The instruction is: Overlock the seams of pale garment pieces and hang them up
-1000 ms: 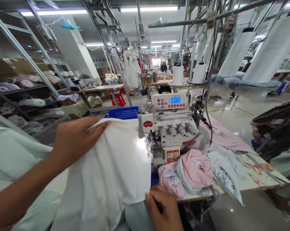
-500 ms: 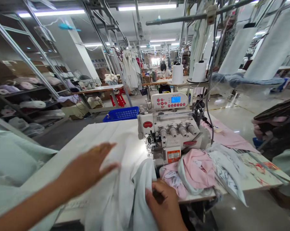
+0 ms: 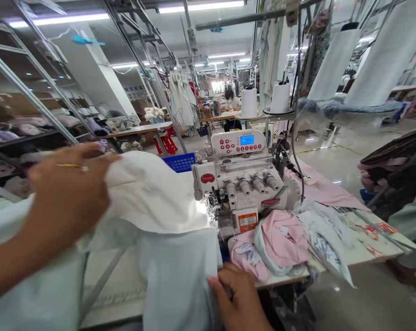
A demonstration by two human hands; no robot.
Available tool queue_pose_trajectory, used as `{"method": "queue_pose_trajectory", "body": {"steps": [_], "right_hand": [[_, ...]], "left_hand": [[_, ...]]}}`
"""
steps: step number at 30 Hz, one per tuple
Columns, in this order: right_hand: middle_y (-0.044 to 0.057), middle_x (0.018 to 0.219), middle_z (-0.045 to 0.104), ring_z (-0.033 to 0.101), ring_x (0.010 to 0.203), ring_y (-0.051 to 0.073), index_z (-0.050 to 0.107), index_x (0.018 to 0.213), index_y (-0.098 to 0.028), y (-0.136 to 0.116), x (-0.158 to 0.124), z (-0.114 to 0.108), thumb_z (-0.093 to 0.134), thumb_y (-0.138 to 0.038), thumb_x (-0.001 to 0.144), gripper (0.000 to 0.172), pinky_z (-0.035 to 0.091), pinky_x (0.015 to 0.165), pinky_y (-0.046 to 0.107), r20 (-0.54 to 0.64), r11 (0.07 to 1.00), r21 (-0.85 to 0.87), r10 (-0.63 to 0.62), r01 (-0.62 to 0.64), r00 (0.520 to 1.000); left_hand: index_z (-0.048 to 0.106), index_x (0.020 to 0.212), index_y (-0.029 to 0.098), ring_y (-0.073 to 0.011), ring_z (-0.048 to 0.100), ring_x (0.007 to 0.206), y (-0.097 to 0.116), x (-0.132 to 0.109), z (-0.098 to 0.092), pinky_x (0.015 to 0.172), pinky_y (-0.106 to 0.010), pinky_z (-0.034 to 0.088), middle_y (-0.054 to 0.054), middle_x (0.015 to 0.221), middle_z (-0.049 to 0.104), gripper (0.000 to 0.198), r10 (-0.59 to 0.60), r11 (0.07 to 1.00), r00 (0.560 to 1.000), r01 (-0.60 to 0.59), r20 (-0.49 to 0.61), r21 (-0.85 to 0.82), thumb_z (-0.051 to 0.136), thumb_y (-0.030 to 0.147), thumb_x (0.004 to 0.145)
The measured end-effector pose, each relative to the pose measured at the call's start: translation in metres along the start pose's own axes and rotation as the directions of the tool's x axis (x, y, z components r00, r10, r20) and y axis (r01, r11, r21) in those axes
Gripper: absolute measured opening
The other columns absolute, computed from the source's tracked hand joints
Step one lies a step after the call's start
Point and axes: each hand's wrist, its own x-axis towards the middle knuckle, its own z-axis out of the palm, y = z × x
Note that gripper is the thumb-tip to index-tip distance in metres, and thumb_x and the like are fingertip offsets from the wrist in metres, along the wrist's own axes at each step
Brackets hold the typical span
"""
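Observation:
A pale, whitish-green fabric (image 3: pixel 180 271) spreads over the table's left part up to the needle area of the white sewing machine (image 3: pixel 242 174). My left hand (image 3: pixel 70 188), blurred, is raised at the left with its fingers closed on a lifted white part of the fabric (image 3: pixel 142 197). Low in the middle, my right hand (image 3: pixel 239 294) pinches the fabric's right edge between thumb and fingers, just in front of the machine. A lit lamp brightens the cloth at the needle area.
Pink and white bundled cloth (image 3: pixel 284 239) lies right of my right hand, at the machine's front. Behind the machine are a blue basket (image 3: pixel 180 162) and thread cones (image 3: pixel 248 102). A metal frame (image 3: pixel 31 59) rises at the left.
My left hand has moved left and up, closing on the fabric and lifting it into a raised fold. My right hand still pinches the edge, where the cloth now lies flatter.

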Motion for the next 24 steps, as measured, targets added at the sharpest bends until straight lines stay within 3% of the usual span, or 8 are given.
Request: {"method": "queue_pose_trajectory", "body": {"steps": [2, 4, 8, 12, 15, 18, 21, 24], "right_hand": [[-0.001, 0.066, 0.044, 0.047, 0.064, 0.016, 0.036, 0.061, -0.021, 0.003, -0.001, 0.007, 0.05, -0.03, 0.089, 0.033, 0.03, 0.059, 0.026, -0.024, 1.0, 0.019, -0.023, 0.023, 0.999], [-0.001, 0.066, 0.046, 0.048, 0.064, 0.016, 0.04, 0.061, -0.021, 0.004, -0.001, 0.011, 0.053, -0.027, 0.085, 0.028, 0.032, 0.06, 0.026, -0.028, 0.996, 0.08, -0.031, 0.033, 0.999], [-0.002, 0.067, 0.046, 0.049, 0.063, 0.015, 0.04, 0.061, -0.02, 0.002, -0.002, 0.007, 0.055, -0.016, 0.077, 0.023, 0.03, 0.059, 0.025, 0.023, 0.996, 0.08, -0.043, 0.041, 0.999], [-0.001, 0.069, 0.048, 0.05, 0.067, 0.016, 0.037, 0.062, -0.021, 0.002, -0.004, 0.006, 0.056, -0.013, 0.076, 0.024, 0.03, 0.061, 0.026, 0.041, 0.998, 0.061, -0.008, 0.005, 0.999], [-0.002, 0.067, 0.046, 0.05, 0.065, 0.016, 0.037, 0.062, -0.021, 0.004, -0.003, 0.008, 0.056, -0.016, 0.077, 0.025, 0.031, 0.06, 0.026, 0.017, 0.995, 0.094, -0.026, 0.024, 1.0], [0.0, 0.07, 0.052, 0.055, 0.069, 0.018, 0.038, 0.062, -0.021, 0.006, -0.004, 0.009, 0.055, -0.021, 0.082, 0.026, 0.035, 0.063, 0.027, 0.021, 0.996, 0.086, -0.037, 0.035, 0.999], [0.002, 0.071, 0.055, 0.058, 0.068, 0.019, 0.04, 0.062, -0.02, 0.009, -0.005, 0.007, 0.059, -0.027, 0.083, 0.03, 0.035, 0.06, 0.027, 0.066, 0.998, -0.041, -0.037, 0.04, 0.997], [0.006, 0.076, 0.063, 0.063, 0.069, 0.022, 0.053, 0.066, -0.019, 0.009, -0.003, 0.004, 0.06, -0.027, 0.085, 0.022, 0.034, 0.058, 0.029, 0.169, 0.978, -0.19, -0.048, 0.08, 0.984]], "left_hand": [[0.065, 0.119, 0.021, -0.0316, 0.059, 0.117, 0.052, -0.01, 0.017, 0.102, -0.052, 0.045, -0.008, 0.125, 0.065, 0.038, 0.246, 0.969, 0.968, -0.245, 0.053, -0.025, 0.037, 0.033, 0.096], [0.067, 0.115, 0.023, -0.0261, 0.065, 0.104, 0.098, -0.032, 0.042, 0.09, -0.043, 0.052, -0.008, 0.113, 0.07, 0.03, 0.39, 0.918, 0.909, -0.371, 0.147, -0.141, 0.042, 0.031, 0.098], [0.065, 0.101, 0.023, -0.0203, 0.063, 0.095, 0.142, -0.053, 0.082, 0.079, -0.033, 0.052, -0.006, 0.103, 0.067, 0.026, 0.338, 0.891, 0.911, -0.23, 0.235, -0.391, 0.042, 0.035, 0.101], [0.058, 0.092, 0.022, -0.0176, 0.061, 0.077, 0.151, -0.037, 0.084, 0.069, -0.03, 0.047, -0.001, 0.084, 0.064, 0.031, 0.145, 0.888, 0.939, 0.017, 0.313, -0.46, 0.035, 0.039, 0.103], [0.058, 0.093, 0.023, -0.0153, 0.06, 0.07, 0.153, -0.03, 0.071, 0.065, -0.027, 0.047, 0.001, 0.079, 0.064, 0.031, 0.114, 0.843, 0.937, 0.084, 0.329, -0.532, 0.035, 0.04, 0.103], [0.061, 0.105, 0.024, -0.0171, 0.065, 0.087, 0.148, -0.036, 0.062, 0.077, -0.028, 0.051, -0.002, 0.097, 0.069, 0.025, 0.199, 0.861, 0.955, -0.064, 0.219, -0.504, 0.037, 0.033, 0.103], [0.062, 0.108, 0.023, -0.0219, 0.064, 0.096, 0.138, -0.048, 0.062, 0.086, -0.036, 0.051, -0.005, 0.103, 0.068, 0.021, 0.308, 0.911, 0.945, -0.26, 0.11, -0.319, 0.044, 0.028, 0.099], [0.062, 0.106, 0.021, -0.0228, 0.063, 0.091, 0.132, -0.053, 0.068, 0.081, -0.037, 0.051, -0.006, 0.099, 0.067, 0.018, 0.364, 0.912, 0.918, -0.318, 0.156, -0.258, 0.047, 0.028, 0.098]]}}
